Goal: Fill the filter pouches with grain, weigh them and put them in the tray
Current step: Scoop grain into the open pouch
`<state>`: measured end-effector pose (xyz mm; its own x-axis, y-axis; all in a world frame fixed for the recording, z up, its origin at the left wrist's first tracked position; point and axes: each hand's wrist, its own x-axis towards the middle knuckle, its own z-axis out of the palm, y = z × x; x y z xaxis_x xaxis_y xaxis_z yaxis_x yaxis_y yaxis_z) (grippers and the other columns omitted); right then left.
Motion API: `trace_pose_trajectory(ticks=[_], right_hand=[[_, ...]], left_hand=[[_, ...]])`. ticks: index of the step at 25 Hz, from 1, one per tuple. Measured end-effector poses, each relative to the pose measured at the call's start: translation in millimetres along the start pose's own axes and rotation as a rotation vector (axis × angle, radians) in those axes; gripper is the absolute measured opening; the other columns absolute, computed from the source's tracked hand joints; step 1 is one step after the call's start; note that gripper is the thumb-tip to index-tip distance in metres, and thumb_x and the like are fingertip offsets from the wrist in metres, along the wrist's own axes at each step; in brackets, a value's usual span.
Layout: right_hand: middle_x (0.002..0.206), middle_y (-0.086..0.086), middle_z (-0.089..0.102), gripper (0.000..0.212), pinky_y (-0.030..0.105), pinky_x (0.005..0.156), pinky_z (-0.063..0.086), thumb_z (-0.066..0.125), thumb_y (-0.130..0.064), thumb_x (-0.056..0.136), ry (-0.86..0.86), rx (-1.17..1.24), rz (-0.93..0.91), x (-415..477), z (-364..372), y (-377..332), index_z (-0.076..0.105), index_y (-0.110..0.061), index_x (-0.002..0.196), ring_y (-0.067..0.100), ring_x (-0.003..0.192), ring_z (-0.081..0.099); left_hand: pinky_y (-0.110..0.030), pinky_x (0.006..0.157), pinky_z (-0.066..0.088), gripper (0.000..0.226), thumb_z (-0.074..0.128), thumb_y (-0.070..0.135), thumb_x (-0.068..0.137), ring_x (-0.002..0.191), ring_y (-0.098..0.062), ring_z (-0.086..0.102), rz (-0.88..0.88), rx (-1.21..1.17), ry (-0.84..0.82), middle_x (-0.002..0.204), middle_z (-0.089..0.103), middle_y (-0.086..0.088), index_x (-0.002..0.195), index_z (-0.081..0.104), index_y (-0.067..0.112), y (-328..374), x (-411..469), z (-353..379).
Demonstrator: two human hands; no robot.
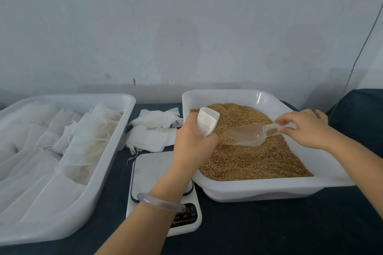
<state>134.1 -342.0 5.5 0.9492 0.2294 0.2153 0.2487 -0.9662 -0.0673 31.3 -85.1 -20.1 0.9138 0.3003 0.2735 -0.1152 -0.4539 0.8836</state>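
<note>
Head view: two white trays sit on the dark table (pixel 269 230). The right tray (pixel 259 190) holds one bed of grain (pixel 248 161). The left tray (pixel 107 170) holds overlapping filled pouches (pixel 83 141), too many layered to count. Between the trays lie a heap of empty pouches (pixel 153 130) and one scale (pixel 157 170). The left hand (pixel 194 141), with one bracelet (pixel 159 203) on its wrist, curls round one filter pouch (pixel 207 121) above the grain, mouth up. The right hand (pixel 304 128) pinches the handle of one clear scoop (pixel 248 135), whose bowl lies on the grain.
</note>
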Motion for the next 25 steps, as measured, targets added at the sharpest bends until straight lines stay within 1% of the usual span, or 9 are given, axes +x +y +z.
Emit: trace_pose_trajectory(ticks=[2,5,7,10,12,14,17,21,25], right_hand=[[0.121,-0.013,0.06,0.028,0.047,0.112,0.019,0.051,-0.035,0.094,-0.006,0.06,-0.014,-3.5,-9.2,2.6,0.058,-0.034,0.121,0.019,0.123,0.046],[0.123,-0.007,0.06,0.027,0.037,0.104,0.032,0.056,-0.027,0.093,-0.038,0.393,-0.039,-8.2,-31.0,2.7,0.061,-0.026,0.119,0.012,0.114,0.05],[0.116,-0.009,0.061,0.019,0.03,0.096,0.033,0.059,-0.026,0.091,-0.028,0.534,-0.038,-9.3,-51.9,0.4,0.064,-0.031,0.109,0.008,0.108,0.05],[0.105,-0.02,0.059,0.018,0.029,0.098,0.03,0.061,-0.027,0.088,-0.001,0.582,-0.103,-8.7,-83.2,-6.1,0.062,-0.044,0.094,0.007,0.108,0.05],[0.106,-0.021,0.06,0.02,0.03,0.102,0.03,0.061,-0.027,0.087,0.012,0.514,-0.182,-8.0,-102.2,-14.4,0.061,-0.046,0.094,0.006,0.11,0.051],[0.107,-0.02,0.061,0.02,0.037,0.108,0.028,0.062,-0.028,0.086,0.066,0.348,-0.266,-7.0,-116.1,-22.4,0.06,-0.046,0.096,0.008,0.114,0.051],[0.1,-0.023,0.059,0.021,0.044,0.113,0.01,0.06,-0.031,0.085,0.212,0.089,-0.37,-7.3,-127.9,-34.2,0.059,-0.045,0.102,0.014,0.119,0.044],[0.099,-0.014,0.058,0.02,0.045,0.111,-0.003,0.06,-0.042,0.087,0.363,-0.022,-0.427,-11.1,-135.9,-46.3,0.062,-0.039,0.107,0.019,0.123,0.034],[0.098,-0.011,0.058,0.048,0.049,0.11,-0.004,0.041,-0.054,0.077,0.422,-0.125,-0.497,-14.1,-142.2,-50.1,0.066,-0.031,0.11,0.021,0.119,0.035]], left_hand=[[-0.012,0.041,0.037,0.025,0.064,0.014,0.072,0.058,-0.004,0.049,0.003,-0.003,-0.003,0.071,0.051,0.009,0.08,0.043,0.027,0.2,-0.6,0.1],[-0.017,0.046,0.036,0.026,0.064,0.014,0.073,0.06,-0.005,0.049,0.002,0.002,-0.02,0.072,0.052,0.008,0.082,0.044,0.027,0.9,-1.5,0.1],[-0.019,0.047,0.035,0.026,0.064,0.014,0.073,0.061,-0.005,0.05,-0.002,0.003,-0.024,0.073,0.052,0.008,0.084,0.044,0.027,1.5,-1.0,0.0],[-0.018,0.047,0.035,0.027,0.064,0.016,0.075,0.064,-0.005,0.052,-0.005,0.014,-0.026,0.075,0.054,0.009,0.092,0.047,0.026,1.7,-0.7,-0.2],[-0.019,0.047,0.038,0.028,0.064,0.016,0.075,0.066,-0.005,0.054,-0.001,0.021,-0.032,0.078,0.055,0.008,0.095,0.047,0.025,1.7,-1.2,-0.1],[-0.021,0.049,0.043,0.027,0.064,0.016,0.075,0.069,-0.008,0.057,0.001,0.03,-0.039,0.08,0.057,0.006,0.095,0.048,0.024,1.9,-1.6,0.2],[-0.025,0.052,0.046,0.027,0.064,0.016,0.076,0.071,-0.012,0.057,0.01,0.051,-0.039,0.081,0.057,0.004,0.095,0.047,0.022,2.2,-1.7,0.7],[-0.026,0.054,0.044,0.026,0.064,0.016,0.076,0.071,-0.009,0.054,0.026,0.078,-0.036,0.079,0.054,0.007,0.095,0.046,0.021,1.7,-1.5,1.4],[-0.025,0.053,0.042,0.027,0.063,0.016,0.076,0.07,-0.008,0.051,0.033,0.077,-0.049,0.078,0.052,0.008,0.094,0.045,0.022,1.3,-0.8,1.4]])
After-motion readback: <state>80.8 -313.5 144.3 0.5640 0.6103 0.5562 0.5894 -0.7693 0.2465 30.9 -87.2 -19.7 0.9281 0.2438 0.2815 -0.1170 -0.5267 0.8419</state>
